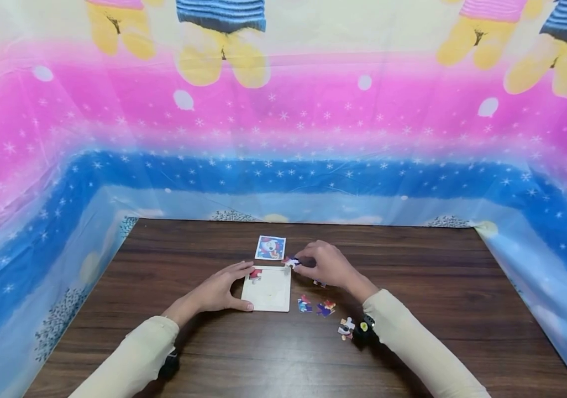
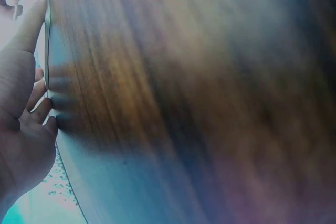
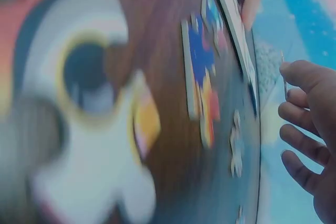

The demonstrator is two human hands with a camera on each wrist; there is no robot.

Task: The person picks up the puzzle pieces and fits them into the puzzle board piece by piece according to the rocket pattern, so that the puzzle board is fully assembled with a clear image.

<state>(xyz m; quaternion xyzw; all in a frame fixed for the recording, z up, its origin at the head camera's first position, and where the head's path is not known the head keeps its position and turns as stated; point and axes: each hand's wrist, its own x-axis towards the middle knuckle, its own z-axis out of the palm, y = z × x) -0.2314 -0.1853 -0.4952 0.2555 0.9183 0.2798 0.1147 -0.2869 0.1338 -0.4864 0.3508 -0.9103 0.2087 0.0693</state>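
A square white puzzle tray (image 1: 271, 296) lies on the table, one red-and-white puzzle piece (image 1: 256, 273) in its upper left corner. My left hand (image 1: 216, 290) holds the tray by its left side, thumb at the near corner and fingers along the far part. Between thumb and fingertips my right hand (image 1: 328, 266) pinches another puzzle piece (image 1: 290, 262), mostly white with dark parts, over the tray's far right corner. In the right wrist view this held piece shows only as a thin edge (image 3: 284, 74) at the fingertips. The left wrist view shows the left thumb (image 2: 31, 24) at the tray's edge.
Beyond the tray lies a small picture card (image 1: 270, 247). Loose pieces sit to its right: a blue-and-red one (image 1: 305, 303), a purple-and-orange one (image 1: 325, 308), a white one with an eye (image 1: 346, 328) near the right wrist, and one (image 1: 320, 283) partly under the right hand.
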